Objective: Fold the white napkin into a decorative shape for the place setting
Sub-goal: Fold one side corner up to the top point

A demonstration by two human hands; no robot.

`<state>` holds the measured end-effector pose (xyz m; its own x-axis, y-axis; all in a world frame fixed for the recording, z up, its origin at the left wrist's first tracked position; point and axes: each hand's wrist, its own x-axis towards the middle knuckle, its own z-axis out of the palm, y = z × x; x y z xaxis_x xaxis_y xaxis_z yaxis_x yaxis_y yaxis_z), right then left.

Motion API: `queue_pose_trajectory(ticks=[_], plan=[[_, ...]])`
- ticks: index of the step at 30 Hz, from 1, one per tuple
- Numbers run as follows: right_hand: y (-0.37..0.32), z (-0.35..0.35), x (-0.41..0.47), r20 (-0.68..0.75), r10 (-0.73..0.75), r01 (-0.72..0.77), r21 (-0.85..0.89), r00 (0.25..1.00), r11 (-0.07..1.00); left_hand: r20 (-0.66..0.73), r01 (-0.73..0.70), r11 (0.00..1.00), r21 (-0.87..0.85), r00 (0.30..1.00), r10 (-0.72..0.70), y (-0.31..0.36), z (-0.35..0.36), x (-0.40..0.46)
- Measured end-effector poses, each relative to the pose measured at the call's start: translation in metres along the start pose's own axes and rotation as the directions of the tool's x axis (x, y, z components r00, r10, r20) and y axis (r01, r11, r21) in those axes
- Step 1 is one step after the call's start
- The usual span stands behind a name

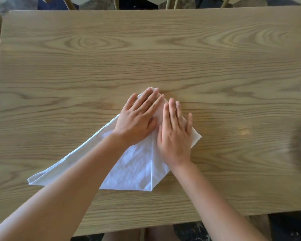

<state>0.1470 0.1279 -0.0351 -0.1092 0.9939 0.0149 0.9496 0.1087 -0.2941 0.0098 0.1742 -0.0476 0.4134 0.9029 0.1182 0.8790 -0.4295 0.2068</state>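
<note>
2 hands flat on the white napkin [134,168], which lies on the table [163,58] near its front edge. Left hand [137,119] and right hand [175,136] press the right flap, fingers extended, slightly spread. Step: creasing right fold. Next, likely: left corner folded in to match.

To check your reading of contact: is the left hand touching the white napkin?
Touching. The head view shows the left hand pressed flat, fingers spread, on the white napkin near its top point.
</note>
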Motion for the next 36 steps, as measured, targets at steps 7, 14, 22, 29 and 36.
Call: queue_pose_trajectory(ticks=[7, 14, 22, 29, 36], plan=[[0.009, 0.004, -0.021, 0.101, 0.075, -0.065, -0.102, 0.992, 0.993, 0.072, 0.020, 0.999, 0.034, 0.997, -0.022, -0.001, -0.002, 0.001], [0.008, -0.011, -0.061, 0.044, 0.177, -0.171, -0.113, 0.983, 0.979, 0.138, 0.002, 0.999, 0.046, 0.990, -0.008, -0.001, -0.004, 0.001], [-0.034, 0.016, -0.063, 0.089, 0.164, -0.159, -0.057, 0.982, 0.986, 0.192, -0.007, 0.997, 0.081, 0.981, -0.009, -0.002, -0.004, 0.001], [-0.022, 0.007, -0.110, 0.167, -0.009, 0.020, -0.064, 0.986, 0.998, 0.184, -0.002, 0.997, 0.082, 0.983, -0.013, -0.002, -0.005, 0.001], [-0.022, 0.009, -0.109, 0.183, 0.002, 0.015, -0.089, 0.983, 0.996, 0.126, 0.098, 0.993, 0.069, 0.986, -0.107, 0.008, -0.011, -0.015]])
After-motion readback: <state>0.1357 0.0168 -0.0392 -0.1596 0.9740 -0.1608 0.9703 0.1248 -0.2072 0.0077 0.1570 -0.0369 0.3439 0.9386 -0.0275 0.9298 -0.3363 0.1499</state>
